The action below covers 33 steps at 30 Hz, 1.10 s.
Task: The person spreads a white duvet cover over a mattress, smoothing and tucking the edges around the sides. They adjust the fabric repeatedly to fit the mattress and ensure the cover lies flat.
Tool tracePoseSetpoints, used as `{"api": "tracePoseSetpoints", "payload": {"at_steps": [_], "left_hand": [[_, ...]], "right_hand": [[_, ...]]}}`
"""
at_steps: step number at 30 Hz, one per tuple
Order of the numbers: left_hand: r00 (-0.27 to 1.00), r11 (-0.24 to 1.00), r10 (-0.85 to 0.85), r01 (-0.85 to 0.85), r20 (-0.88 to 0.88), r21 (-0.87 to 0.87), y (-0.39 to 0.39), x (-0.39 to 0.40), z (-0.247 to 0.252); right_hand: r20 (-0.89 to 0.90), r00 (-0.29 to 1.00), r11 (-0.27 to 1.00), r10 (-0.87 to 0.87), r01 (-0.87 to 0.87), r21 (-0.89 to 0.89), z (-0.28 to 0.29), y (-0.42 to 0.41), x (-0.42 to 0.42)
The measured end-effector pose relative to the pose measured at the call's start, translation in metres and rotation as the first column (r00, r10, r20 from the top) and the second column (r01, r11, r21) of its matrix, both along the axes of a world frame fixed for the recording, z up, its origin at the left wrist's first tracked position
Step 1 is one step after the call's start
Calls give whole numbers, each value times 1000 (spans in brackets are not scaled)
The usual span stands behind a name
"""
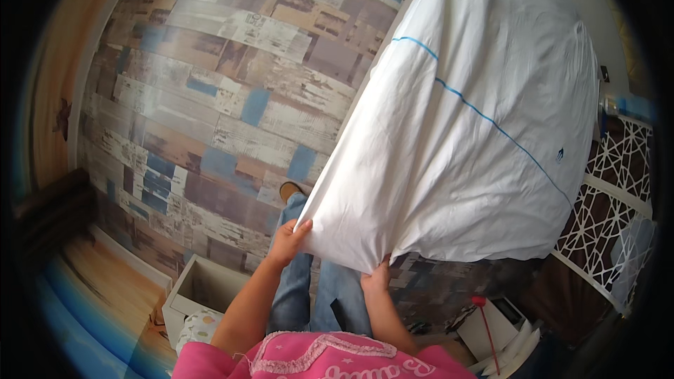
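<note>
A large white cloth (474,158), likely a bed sheet or duvet cover, spreads over a bed and hangs toward me. A thin blue line crosses it, and a small dark motif sits near its right side. My left hand (288,242) grips its left corner, with the thumb on top. My right hand (376,276) pinches the near edge, where folds gather at the fingers. Between both hands the cloth is pulled fairly taut, above my jeans (295,284). Whatever lies beneath the cloth is hidden.
Patchwork wood-look flooring (221,116) extends to the left. A white open box or drawer (197,279) stands behind my left arm. At right is a white lattice panel (605,221). A red-headed stick (487,326) leans at lower right near a pale box (474,329).
</note>
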<state>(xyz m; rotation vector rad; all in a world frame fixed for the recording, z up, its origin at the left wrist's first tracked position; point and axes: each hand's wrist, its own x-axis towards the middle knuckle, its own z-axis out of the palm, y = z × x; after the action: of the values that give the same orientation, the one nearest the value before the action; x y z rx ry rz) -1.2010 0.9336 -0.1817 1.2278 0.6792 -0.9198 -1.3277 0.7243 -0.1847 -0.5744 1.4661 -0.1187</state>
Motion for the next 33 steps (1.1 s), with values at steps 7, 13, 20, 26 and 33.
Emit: {"api": "tracePoseSetpoints", "payload": {"at_steps": [7, 13, 20, 26, 33], "left_hand": [[988, 985, -100, 115, 118, -131, -5, 14, 70], [962, 992, -61, 89, 265, -94, -32, 0, 103], [932, 941, -332, 338, 143, -18, -79, 73, 86], [979, 965, -178, 192, 95, -180, -167, 188, 62], [939, 941, -336, 331, 71, 75, -156, 262, 28]], "right_hand": [[387, 920, 851, 67, -255, 459, 55, 50, 45], [399, 915, 968, -54, -50, 246, 94, 62, 100], [257, 964, 979, 63, -110, 172, 108, 56, 85], [239, 933, 957, 268, -286, 41, 109, 50, 77], [370, 896, 847, -245, 12, 532, 34, 48, 61]]}}
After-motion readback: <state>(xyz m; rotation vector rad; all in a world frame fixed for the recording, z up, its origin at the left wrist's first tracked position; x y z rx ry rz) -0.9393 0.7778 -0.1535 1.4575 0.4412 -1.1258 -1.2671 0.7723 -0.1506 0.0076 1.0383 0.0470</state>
